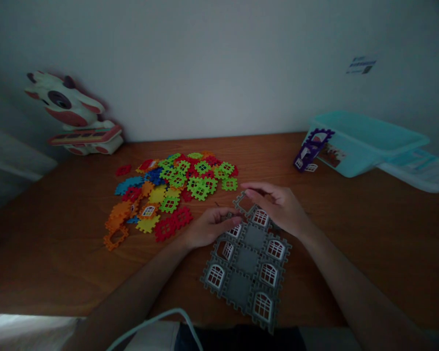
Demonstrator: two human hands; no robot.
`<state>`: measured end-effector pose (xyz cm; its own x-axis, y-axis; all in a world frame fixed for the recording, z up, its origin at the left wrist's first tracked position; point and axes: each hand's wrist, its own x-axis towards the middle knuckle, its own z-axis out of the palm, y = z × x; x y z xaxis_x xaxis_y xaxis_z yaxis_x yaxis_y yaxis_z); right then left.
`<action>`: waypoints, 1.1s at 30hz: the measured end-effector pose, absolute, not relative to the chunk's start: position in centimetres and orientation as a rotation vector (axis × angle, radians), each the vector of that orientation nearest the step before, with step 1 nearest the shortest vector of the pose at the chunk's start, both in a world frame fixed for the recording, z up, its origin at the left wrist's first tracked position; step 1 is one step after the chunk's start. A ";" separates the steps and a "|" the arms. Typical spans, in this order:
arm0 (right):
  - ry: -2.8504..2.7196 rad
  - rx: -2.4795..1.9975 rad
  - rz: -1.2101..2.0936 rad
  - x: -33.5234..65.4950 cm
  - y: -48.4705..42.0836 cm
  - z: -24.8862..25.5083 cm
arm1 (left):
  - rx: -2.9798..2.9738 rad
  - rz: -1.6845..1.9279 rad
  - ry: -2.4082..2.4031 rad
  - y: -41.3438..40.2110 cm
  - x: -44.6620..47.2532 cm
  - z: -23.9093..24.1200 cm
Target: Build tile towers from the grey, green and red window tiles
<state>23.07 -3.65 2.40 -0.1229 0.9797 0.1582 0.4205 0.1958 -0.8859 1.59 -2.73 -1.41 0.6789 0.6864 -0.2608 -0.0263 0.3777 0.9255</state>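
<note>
A panel of interlocking grey building tiles point(247, 260) lies on the table in front of me, its lower corner reaching the front edge. Some tiles are solid, others carry white arched windows point(269, 275). My left hand point(212, 226) grips the panel's upper left edge, thumb on top by a window tile. At the far end, my right hand point(281, 204) has thumb and fingers closed on a grey frame tile point(245, 203) with an open middle. That tile sits against the panel's top edge; whether its teeth are fully locked cannot be seen. The undersides of both grips are hidden.
Left of the panel spreads a pile of colourful tiles point(171, 191). A purple tile piece point(309, 152) leans against a turquoise bin point(366, 141), with its pale lid point(420, 170) alongside. A cow-shaped toy keyboard point(81, 117) stands at back left. A pale cable point(161, 316) loops near the front edge.
</note>
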 end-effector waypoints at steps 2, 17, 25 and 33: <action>-1.797 -1.308 0.828 22.9 -3.8 2.5 | 1.119 0.475 0.688 -2.9 1.6 -1.2; -1.642 -1.401 1.334 23.4 -2.9 1.3 | 1.006 0.694 0.762 -2.3 2.0 -1.8; -1.577 -1.380 1.369 23.4 -3.0 1.1 | 0.987 0.664 0.803 -2.3 2.1 -1.7; -1.611 -1.378 1.325 23.2 -3.0 1.1 | 1.042 0.593 0.821 -2.1 1.8 -2.0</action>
<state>23.23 -2.95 1.09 -0.2540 0.9569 -0.1406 0.3226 -0.0532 -0.9450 1.76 -2.15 -1.98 0.5709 0.7631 -0.3030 -0.0476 0.3992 0.9156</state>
